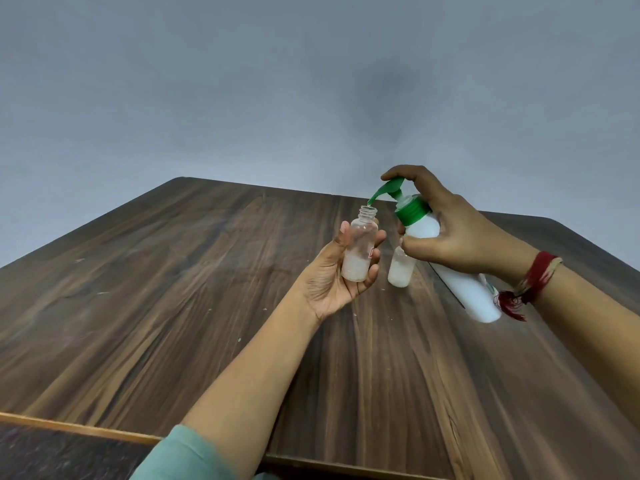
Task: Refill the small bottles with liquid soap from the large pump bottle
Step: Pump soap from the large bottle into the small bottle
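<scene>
My left hand (pixel 337 275) holds a small clear bottle (pixel 360 247) upright above the table, its cap off and white soap filling its lower part. My right hand (pixel 450 233) grips the large white pump bottle (pixel 460 282), which is tilted with its base toward me. A finger of that hand rests on the green pump head (pixel 389 188). The green spout tip sits just over the small bottle's open mouth. A second small bottle (pixel 400 268) stands on the table behind my right hand, partly hidden, with white soap inside.
The dark wood-grain table (pixel 207 306) spreads wide to the left and toward me. A plain grey wall rises behind its far edge. A red thread band is tied round my right wrist (pixel 533 278). The table's near edge runs along the lower left.
</scene>
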Motion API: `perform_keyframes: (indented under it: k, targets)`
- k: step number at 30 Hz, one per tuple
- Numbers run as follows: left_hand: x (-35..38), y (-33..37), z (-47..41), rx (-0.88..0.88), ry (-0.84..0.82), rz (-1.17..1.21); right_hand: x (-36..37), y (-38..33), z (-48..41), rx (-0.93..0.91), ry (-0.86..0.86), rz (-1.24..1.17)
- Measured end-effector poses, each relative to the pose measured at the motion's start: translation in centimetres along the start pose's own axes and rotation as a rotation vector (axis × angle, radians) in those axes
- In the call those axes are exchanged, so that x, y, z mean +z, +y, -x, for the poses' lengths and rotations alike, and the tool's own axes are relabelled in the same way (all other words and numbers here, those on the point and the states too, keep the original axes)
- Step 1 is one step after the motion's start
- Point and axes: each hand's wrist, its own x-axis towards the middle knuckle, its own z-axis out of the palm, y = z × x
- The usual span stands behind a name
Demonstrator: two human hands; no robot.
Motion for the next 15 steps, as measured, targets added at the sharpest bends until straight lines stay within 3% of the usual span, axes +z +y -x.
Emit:
perform_keyframes:
  k: [15]
  targets:
    - [0.19, -0.03, 0.08, 0.012, -0.002, -0.007, -0.64, -0.42, -0.32, 0.006, -0.045, 0.083]
